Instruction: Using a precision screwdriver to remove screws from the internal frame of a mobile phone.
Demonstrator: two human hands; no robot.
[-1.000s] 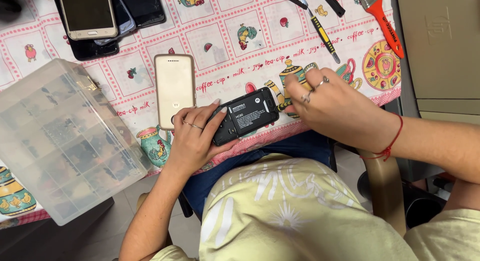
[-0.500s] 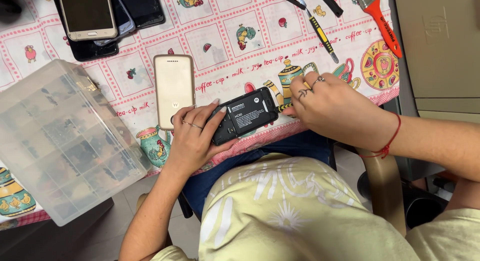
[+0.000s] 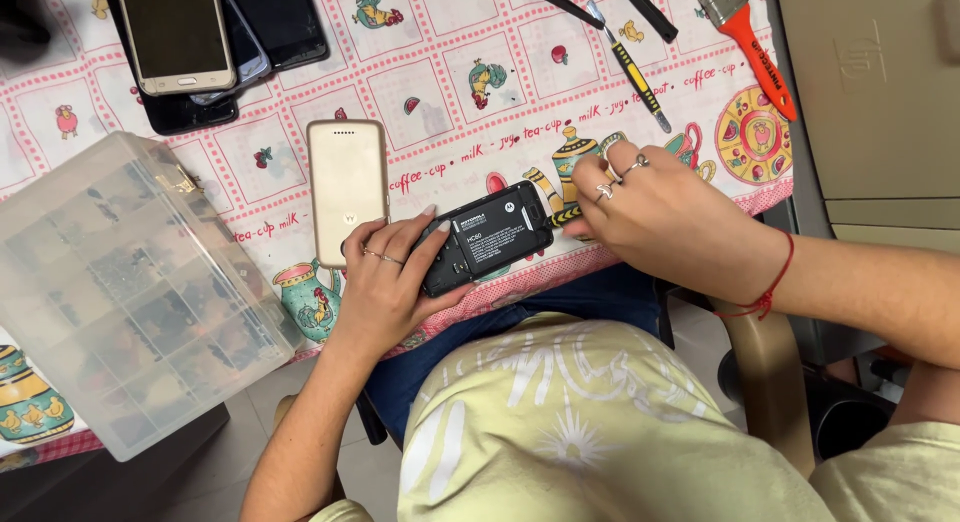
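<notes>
At the near edge of the patterned tablecloth (image 3: 450,72), the left hand (image 3: 385,282) grips an opened black phone (image 3: 487,238); the right hand (image 3: 665,222) pinches a yellow-handled tool (image 3: 566,214) against its right end.

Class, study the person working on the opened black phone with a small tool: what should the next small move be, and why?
Probably lever gently at the right end of the opened black phone. The right hand has a yellow-and-black-handled tool at that edge, the left hand steadies the other end, and the battery still sits in place.
</notes>
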